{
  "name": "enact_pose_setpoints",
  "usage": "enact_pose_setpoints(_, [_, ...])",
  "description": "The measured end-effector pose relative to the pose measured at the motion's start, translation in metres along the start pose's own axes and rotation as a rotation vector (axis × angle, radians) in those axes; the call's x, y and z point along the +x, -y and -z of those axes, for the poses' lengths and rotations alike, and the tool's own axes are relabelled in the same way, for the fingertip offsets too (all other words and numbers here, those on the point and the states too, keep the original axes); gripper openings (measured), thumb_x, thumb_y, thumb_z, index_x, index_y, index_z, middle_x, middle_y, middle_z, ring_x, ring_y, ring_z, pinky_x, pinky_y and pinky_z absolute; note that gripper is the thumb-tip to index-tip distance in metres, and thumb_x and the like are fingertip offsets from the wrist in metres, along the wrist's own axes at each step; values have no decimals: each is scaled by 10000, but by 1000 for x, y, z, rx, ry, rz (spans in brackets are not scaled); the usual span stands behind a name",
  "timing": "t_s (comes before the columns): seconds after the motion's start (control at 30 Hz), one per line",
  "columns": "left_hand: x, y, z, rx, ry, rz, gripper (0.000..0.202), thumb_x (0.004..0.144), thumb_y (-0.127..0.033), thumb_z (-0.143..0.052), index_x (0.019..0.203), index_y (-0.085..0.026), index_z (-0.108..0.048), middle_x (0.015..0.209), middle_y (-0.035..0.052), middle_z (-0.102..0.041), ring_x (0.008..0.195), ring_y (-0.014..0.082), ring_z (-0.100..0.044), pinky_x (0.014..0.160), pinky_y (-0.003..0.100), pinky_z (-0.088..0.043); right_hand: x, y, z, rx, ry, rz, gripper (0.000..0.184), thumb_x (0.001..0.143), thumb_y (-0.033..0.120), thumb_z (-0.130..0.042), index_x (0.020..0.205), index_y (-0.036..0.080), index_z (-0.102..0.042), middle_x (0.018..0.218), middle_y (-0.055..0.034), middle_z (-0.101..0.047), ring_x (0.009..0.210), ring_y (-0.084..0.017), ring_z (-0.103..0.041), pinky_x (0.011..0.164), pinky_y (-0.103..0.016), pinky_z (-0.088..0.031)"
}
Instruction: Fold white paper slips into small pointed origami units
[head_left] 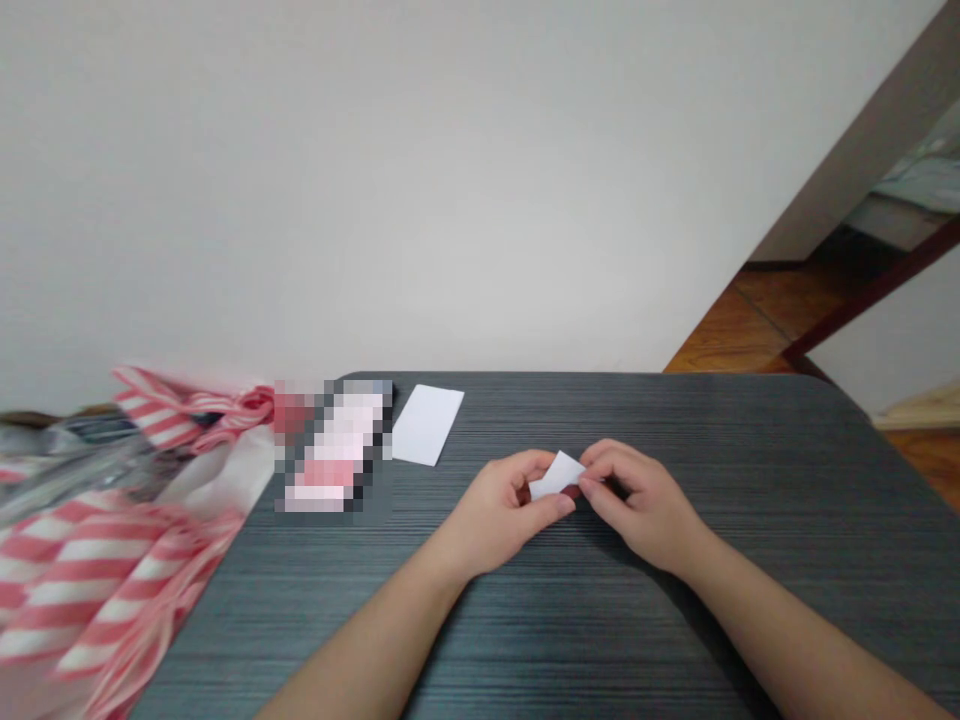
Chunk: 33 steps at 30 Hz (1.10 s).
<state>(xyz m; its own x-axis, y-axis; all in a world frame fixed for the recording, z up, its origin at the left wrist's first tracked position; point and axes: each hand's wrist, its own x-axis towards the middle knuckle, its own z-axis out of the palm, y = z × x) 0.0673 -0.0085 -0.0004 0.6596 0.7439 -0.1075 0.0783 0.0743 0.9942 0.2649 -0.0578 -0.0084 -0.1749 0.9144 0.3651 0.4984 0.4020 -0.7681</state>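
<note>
L hand (517,510) + R hand (649,510): fingers pinched on sm. wht paper (556,474) | wht sheet (427,426) nr table (787,480) far-L corner | risk: tear/miscrease if pull uneven

A small, plain white piece of paper (556,477) is held slantwise over the desk (750,450), between left hand (502,512) and right hand (641,507), one pointed corner toward the desk's far edge, roughly opposite that edge's middle; its lower part is partly hidden.
</note>
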Motion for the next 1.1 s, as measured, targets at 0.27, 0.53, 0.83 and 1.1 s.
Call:
enact_pose_setpoints(0.27, [1, 2, 3, 32, -4, 31, 213, 932, -317, -551, 942, -141, -670, 729, 25, -666, 611, 107, -580, 557, 199, -460, 1, -4, -4, 82, 33, -45, 107, 906, 160, -576, 846, 214, -646, 868, -51, -672, 771, -183, -630, 715, -317, -503])
enact_pose_setpoints(0.53, [0, -1, 0, 32, -25, 32, 209, 938, -310, -537, 949, -140, -658, 690, 10, -643, 584, 99, -558, 539, 191, -452, -7, -14, -11, 309, 3, -241, 261, 904, 228, -600, 1152, 239, -518, 916, -37, -654, 771, -173, -653, 674, -295, -534])
enact_pose_setpoints(0.83, [6, 7, -7, 103, -26, 6, 211, 953, -317, -516, 928, -153, -646, 687, -1, -625, 590, 95, -544, 551, 191, -431, -3, -7, 5, 163, 124, -322, 140, 904, 274, -593, 842, 187, -684, 643, 6, -620, 553, -129, -536, 509, -235, -403])
enact_pose_setpoints(1.1, [1, 1, -6, 126, -59, 5, 221, 945, -323, -516, 912, -148, -648, 668, -1, -618, 569, 96, -525, 545, 193, -416, 0, 1, 2, 169, 116, -336, 148, 907, 230, -575, 820, 175, -682, 658, 14, -614, 597, -121, -531, 571, -232, -399])
